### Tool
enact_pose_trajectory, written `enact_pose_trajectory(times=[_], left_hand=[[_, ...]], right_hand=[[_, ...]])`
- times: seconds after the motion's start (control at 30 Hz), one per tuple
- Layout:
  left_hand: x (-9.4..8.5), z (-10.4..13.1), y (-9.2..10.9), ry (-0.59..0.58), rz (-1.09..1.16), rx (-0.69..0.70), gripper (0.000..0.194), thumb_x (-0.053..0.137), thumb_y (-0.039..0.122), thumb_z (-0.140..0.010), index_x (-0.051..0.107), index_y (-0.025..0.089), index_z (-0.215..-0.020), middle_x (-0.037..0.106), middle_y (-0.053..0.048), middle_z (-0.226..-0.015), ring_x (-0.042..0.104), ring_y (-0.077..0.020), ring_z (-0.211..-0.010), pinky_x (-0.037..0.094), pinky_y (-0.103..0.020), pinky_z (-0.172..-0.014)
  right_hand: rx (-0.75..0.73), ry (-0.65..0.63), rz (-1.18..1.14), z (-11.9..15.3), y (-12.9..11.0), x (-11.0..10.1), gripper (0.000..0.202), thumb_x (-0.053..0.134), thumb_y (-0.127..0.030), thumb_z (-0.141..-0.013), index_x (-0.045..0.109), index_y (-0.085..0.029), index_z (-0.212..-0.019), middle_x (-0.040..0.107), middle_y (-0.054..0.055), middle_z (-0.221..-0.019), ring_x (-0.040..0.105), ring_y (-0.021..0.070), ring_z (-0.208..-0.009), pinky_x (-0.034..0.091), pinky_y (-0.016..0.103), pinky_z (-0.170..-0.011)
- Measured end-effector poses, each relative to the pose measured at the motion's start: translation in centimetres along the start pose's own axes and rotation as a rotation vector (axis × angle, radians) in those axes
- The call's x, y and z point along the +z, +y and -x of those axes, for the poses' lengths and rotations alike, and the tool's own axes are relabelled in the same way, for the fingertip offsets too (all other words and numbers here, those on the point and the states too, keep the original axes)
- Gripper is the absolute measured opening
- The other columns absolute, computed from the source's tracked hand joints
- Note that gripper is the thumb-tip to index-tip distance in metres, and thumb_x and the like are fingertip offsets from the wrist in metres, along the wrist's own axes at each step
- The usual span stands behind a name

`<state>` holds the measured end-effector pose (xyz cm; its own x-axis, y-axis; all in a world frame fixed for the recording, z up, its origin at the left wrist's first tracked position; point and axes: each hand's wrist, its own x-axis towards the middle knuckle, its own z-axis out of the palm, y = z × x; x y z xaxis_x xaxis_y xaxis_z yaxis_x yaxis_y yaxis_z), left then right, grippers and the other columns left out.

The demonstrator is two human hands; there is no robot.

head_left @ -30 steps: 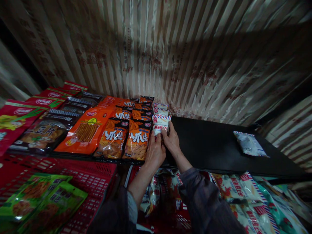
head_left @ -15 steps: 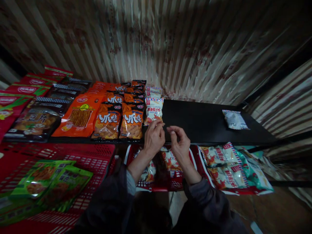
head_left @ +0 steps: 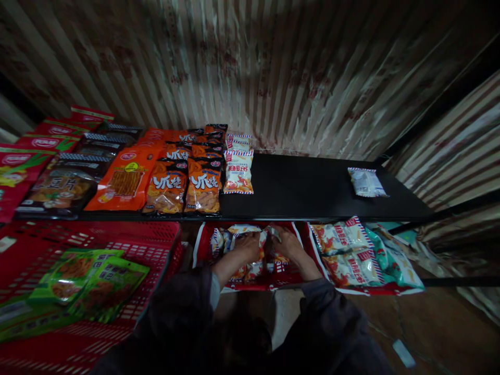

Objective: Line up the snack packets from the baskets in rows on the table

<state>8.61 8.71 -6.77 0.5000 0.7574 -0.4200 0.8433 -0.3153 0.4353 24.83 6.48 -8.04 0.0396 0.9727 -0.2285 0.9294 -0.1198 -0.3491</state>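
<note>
Both hands are down in a red basket (head_left: 200, 250) that holds several small white-and-red snack bags. My left hand (head_left: 248, 248) is closed on a snack bag (head_left: 263, 240), its fingertips partly hidden. My right hand (head_left: 289, 245) sits at the basket's right side, its fingers bent round the edge of another snack bag (head_left: 275, 234), which shows only in part. Above the basket, on the black shelf (head_left: 297, 190), a white snack bag (head_left: 239, 172) stands at the front of a short row of the same kind.
Orange-and-black bags (head_left: 203, 186), an orange pouch (head_left: 127, 182), dark bags (head_left: 58, 185) and red bags (head_left: 15, 166) fill the shelf's left. A pale bag (head_left: 366, 182) lies to the right. Green pouches (head_left: 105, 286) lie in the left basket (head_left: 156, 242); more bags (head_left: 347, 252) fill the right one.
My hands have come down from the front of the shelf into the middle basket and now grip among the bags there. The white row on the shelf stays in place.
</note>
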Motion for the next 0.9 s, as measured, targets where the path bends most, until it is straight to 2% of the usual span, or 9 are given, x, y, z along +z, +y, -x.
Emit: enact_pose_trajectory(times=[0.1,0.2,0.33,0.4,0.5,0.57,0.73,0.8,0.9], left_hand=[[1.2,-1.0,0.6,-0.003,-0.013,-0.092,0.063,0.047,0.015,-0.082,0.035,0.014,-0.144,0.042,-0.023,-0.146,0.053,-0.0319,-0.126,0.045,-0.042,-0.098],[1.5,-1.6,0.9,-0.015,-0.015,-0.122,0.065,0.049,0.018,-0.082,0.033,0.011,-0.145,0.041,-0.025,-0.146,0.052,-0.0325,-0.127,0.045,-0.04,-0.099],[0.8,-1.7,0.9,-0.04,-0.015,-0.122,0.051,0.052,0.023,-0.083,0.051,0.01,-0.132,0.052,-0.023,-0.136,0.055,-0.0299,-0.123,0.046,-0.035,-0.096],[0.2,-1.5,0.8,-0.061,-0.025,-0.105,0.042,0.054,0.021,-0.081,0.059,0.011,-0.122,0.057,-0.021,-0.13,0.057,-0.0291,-0.119,0.046,-0.034,-0.095],[-0.7,-1.1,0.6,-0.102,-0.043,-0.044,0.044,0.063,0.016,-0.074,0.062,0.013,-0.118,0.061,-0.018,-0.127,0.058,-0.0277,-0.117,0.046,-0.032,-0.094],[-1.5,-0.7,0.3,-0.133,-0.049,0.018,0.047,0.07,0.018,-0.068,0.065,0.015,-0.115,0.062,-0.016,-0.125,0.059,-0.0265,-0.115,0.046,-0.03,-0.092],[-3.7,0.3,-0.6,-0.271,-0.089,0.256,0.034,0.075,0.026,-0.065,0.071,0.019,-0.098,0.07,-0.008,-0.106,0.064,-0.0225,-0.093,0.048,-0.027,-0.073],[-4.9,0.6,-1.2,-0.3,-0.023,0.317,0.027,0.075,0.027,-0.064,0.071,0.02,-0.09,0.071,-0.003,-0.094,0.063,-0.019,-0.082,0.046,-0.025,-0.065],[-7.2,0.9,-2.4,-0.291,0.249,0.363,0.023,0.077,0.028,-0.061,0.069,0.021,-0.081,0.068,0.003,-0.078,0.06,-0.0142,-0.072,0.043,-0.022,-0.06]], right_hand=[[0.078,-0.03,-0.021,-1.0,1.0,1.0,0.049,0.047,-0.025,-0.091,0.048,-0.016,-0.138,0.061,0.015,-0.13,0.058,0.024,-0.119,0.042,0.034,-0.1],[0.138,-0.001,-0.034,-1.6,1.2,1.5,0.051,0.049,-0.033,-0.091,0.047,-0.016,-0.139,0.058,0.015,-0.134,0.051,0.0263,-0.128,0.039,0.036,-0.104],[0.217,-0.098,-0.089,-2.2,1.3,1.4,0.061,0.05,-0.041,-0.091,0.041,-0.011,-0.142,0.063,0.02,-0.125,0.058,0.0299,-0.12,0.043,0.039,-0.098],[0.212,-0.171,-0.113,-2.3,1.8,1.0,0.06,0.057,-0.042,-0.086,0.048,-0.011,-0.137,0.068,0.019,-0.117,0.062,0.0321,-0.113,0.045,0.04,-0.093],[0.148,-0.308,-0.256,-2.1,2.9,0.0,0.049,0.07,-0.051,-0.073,0.069,-0.015,-0.106,0.073,0.015,-0.103,0.065,0.0331,-0.102,0.048,0.04,-0.087],[0.095,-0.426,-0.418,-1.6,3.6,-1.0,0.046,0.073,-0.058,-0.067,0.072,-0.019,-0.091,0.074,0.01,-0.095,0.067,0.0293,-0.095,0.05,0.037,-0.082],[0.042,-0.677,-0.755,0.4,3.8,-3.7,0.052,0.076,-0.062,-0.06,0.072,-0.018,-0.089,0.073,0.004,-0.085,0.067,0.0207,-0.08,0.051,0.033,-0.077],[0.048,-0.686,-0.826,1.1,3.1,-4.8,0.05,0.079,-0.058,-0.06,0.072,-0.018,-0.09,0.073,0.004,-0.085,0.067,0.0192,-0.077,0.051,0.032,-0.075],[0.017,-0.518,-1.016,1.5,2.0,-6.4,0.043,0.08,-0.05,-0.063,0.071,-0.02,-0.092,0.074,0.003,-0.089,0.067,0.0193,-0.08,0.051,0.032,-0.077]])
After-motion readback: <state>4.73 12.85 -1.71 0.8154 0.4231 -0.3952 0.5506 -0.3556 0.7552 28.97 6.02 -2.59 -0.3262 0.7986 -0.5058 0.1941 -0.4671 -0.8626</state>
